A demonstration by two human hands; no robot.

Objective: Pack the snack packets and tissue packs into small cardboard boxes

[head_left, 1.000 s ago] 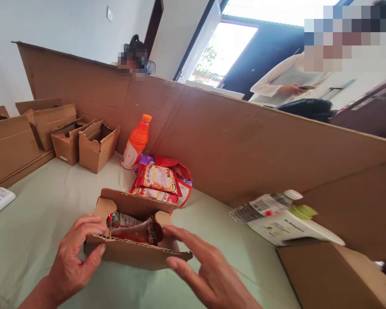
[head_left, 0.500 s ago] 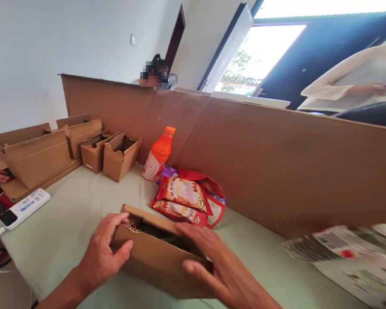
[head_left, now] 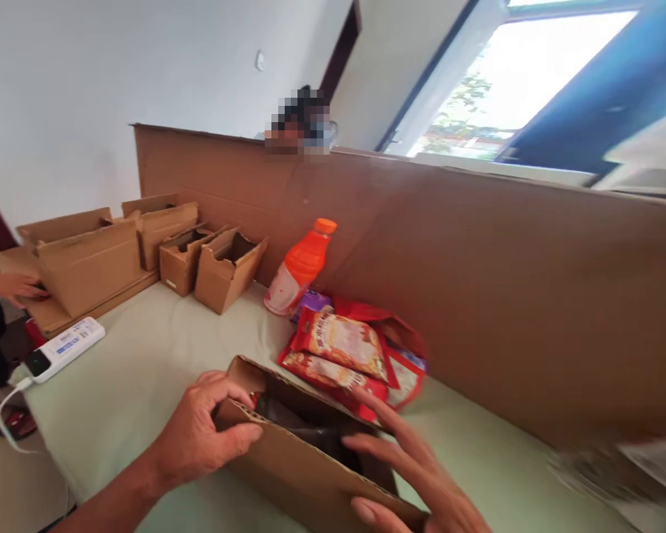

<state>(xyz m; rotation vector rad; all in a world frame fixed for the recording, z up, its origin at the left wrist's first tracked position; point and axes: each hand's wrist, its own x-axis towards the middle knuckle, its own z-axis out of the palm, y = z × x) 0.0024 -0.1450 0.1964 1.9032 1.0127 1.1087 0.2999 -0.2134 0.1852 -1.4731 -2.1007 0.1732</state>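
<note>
An open-topped cardboard box [head_left: 303,470] sits on the table in front of me, slanting down to the right. My left hand [head_left: 203,429] grips its left end, with the thumb over the near wall and the fingers bent over the end. My right hand [head_left: 422,474] is over the right end, fingers spread across the opening and thumb by the near wall; whether it touches the box I cannot tell. Inside lies something dark, with a bit of red at the left. Just beyond are red snack bags [head_left: 338,344], a purple packet [head_left: 314,302] and an orange-capped bottle [head_left: 305,259].
Several open cardboard boxes [head_left: 92,255] stand at the left. Nearby lies a white power bank [head_left: 69,348] with a cable. A tall cardboard panel [head_left: 505,296] runs along the back. Blurred papers [head_left: 616,474] lie at the right. Another person's hand [head_left: 14,285] shows far left.
The view has swung left, so things appear further right. My right hand's fingers have spread and lifted from the box's right end. My left hand stays at the left end.
</note>
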